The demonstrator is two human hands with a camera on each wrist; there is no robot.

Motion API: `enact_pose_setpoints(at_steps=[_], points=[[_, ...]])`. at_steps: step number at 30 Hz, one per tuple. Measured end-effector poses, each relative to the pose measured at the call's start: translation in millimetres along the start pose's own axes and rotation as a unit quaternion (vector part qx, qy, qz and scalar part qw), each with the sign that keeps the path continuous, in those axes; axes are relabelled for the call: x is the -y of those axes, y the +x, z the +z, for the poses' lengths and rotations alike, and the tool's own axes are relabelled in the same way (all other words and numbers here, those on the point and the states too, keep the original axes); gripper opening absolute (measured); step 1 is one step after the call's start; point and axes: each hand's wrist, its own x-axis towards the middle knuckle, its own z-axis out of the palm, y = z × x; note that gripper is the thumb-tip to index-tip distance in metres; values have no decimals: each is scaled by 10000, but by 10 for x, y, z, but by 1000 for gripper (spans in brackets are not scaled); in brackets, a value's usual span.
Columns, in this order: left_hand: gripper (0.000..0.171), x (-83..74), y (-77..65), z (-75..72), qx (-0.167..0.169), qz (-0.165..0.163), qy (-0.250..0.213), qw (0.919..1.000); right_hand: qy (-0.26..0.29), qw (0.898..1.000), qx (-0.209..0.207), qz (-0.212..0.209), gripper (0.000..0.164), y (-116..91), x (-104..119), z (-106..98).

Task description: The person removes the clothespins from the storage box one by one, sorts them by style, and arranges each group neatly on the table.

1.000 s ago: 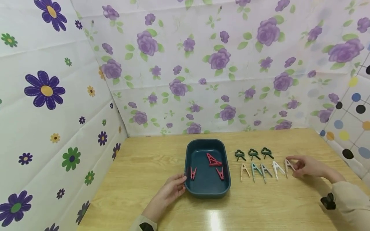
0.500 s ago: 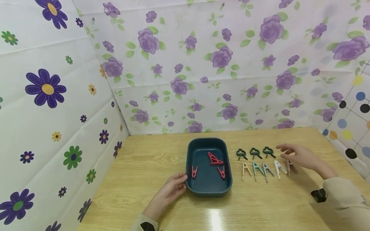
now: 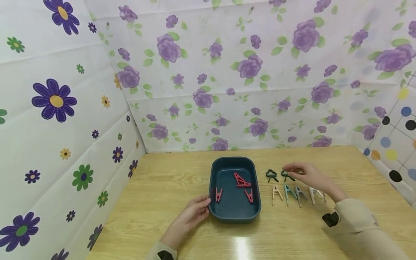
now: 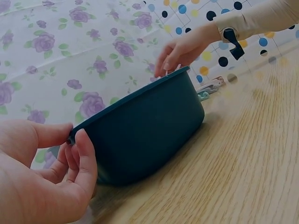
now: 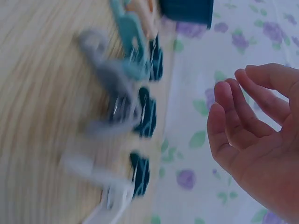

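Observation:
My left hand (image 3: 192, 212) pinches the left rim of a dark teal plastic basin (image 3: 235, 220), thumb on the rim in the left wrist view. Inside lie a few red clothespins (image 3: 249, 195). My right hand (image 3: 308, 177) hovers over the dark green cloud-shaped clips (image 3: 271, 176), its fingers relaxed and holding nothing in the right wrist view. In the head view it hides one of those clips. A row of clothespins lies nearer to me: peach (image 5: 142, 16), teal (image 5: 130, 32), grey (image 5: 110, 72), white (image 5: 119, 196). A pinkish one is mostly behind my right wrist.
The wooden table (image 3: 162, 180) runs back to a flower-print sheet (image 3: 195, 90). Another patterned sheet (image 3: 29, 144) bounds the left side, and a dotted one (image 3: 390, 137) bounds the right.
My right hand has left the pinkish clothespin at the row's right end, lifted, and travelled left above the dark green clips. My left hand stays on the basin rim.

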Motion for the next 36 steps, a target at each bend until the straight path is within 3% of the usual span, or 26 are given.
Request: enact_pose_setpoints(at_steps=[10, 19, 30, 36], points=[[15, 17, -2, 10, 33, -43, -25, 10000, 564, 9983, 80, -115, 30, 304, 220, 223], [12, 6, 26, -4, 80, -20, -73, 9999, 723, 9966, 103, -382, 33, 589, 412, 423], [30, 5, 7, -15, 58, -105, 4, 9999, 1095, 9906, 557, -604, 30, 844, 613, 673], [19, 28, 2, -19, 83, -65, -90, 9999, 914, 9891, 807, -829, 29, 920, 711, 783]])
